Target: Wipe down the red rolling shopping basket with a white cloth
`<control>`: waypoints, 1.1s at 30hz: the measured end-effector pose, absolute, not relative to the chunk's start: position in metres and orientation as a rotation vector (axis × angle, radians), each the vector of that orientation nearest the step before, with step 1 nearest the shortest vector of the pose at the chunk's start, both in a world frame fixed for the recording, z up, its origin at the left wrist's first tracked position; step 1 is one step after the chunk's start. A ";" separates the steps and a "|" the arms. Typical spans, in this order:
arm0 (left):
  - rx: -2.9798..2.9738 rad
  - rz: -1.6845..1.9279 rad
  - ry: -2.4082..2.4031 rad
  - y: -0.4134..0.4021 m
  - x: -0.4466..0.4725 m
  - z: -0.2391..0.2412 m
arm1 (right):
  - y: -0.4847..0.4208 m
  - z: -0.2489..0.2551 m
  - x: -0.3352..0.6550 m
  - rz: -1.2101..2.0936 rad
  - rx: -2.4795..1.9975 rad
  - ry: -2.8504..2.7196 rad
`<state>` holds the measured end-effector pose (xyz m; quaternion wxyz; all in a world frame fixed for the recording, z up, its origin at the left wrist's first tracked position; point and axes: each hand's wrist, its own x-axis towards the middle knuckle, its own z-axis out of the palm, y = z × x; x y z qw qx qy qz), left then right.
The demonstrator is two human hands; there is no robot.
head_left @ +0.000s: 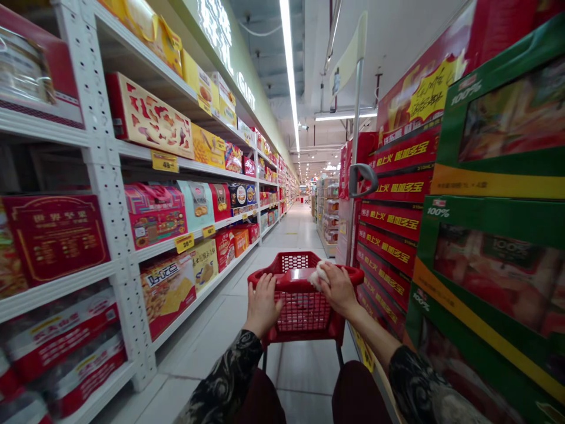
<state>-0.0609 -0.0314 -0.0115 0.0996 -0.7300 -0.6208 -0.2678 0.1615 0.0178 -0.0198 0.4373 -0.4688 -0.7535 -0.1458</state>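
In front of me stands a red plastic shopping cart (304,312) with a lattice basket. My left hand (263,303) grips the left end of its handle (296,281), fingers curled over the top and thumb pointing inward. On the right part of the handle, my right hand (339,290) holds a crumpled white cloth (318,275) pressed against the bar. Whether the cloth is fabric or paper tissue I cannot tell. Both my forearms reach forward in dark patterned sleeves.
White shelves (103,176) with boxed snacks and yellow price tags line the left side. Stacked red cartons (392,218) and green boxes (485,247) stand close on the right, beside a metal pole with a grey handle (362,179). The tiled aisle (295,229) runs straight ahead.
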 end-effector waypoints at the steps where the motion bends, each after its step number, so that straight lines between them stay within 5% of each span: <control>1: -2.147 -0.796 -1.839 -0.031 -0.061 -0.013 | 0.021 -0.019 0.167 -0.350 -1.208 -1.825; 20: -2.262 -0.752 -1.763 -0.047 -0.046 0.016 | 0.007 -0.024 0.152 -0.336 -0.815 -1.963; 33: -2.301 -0.845 -1.684 -0.051 -0.023 0.005 | 0.025 -0.004 0.168 -0.210 -1.201 -1.774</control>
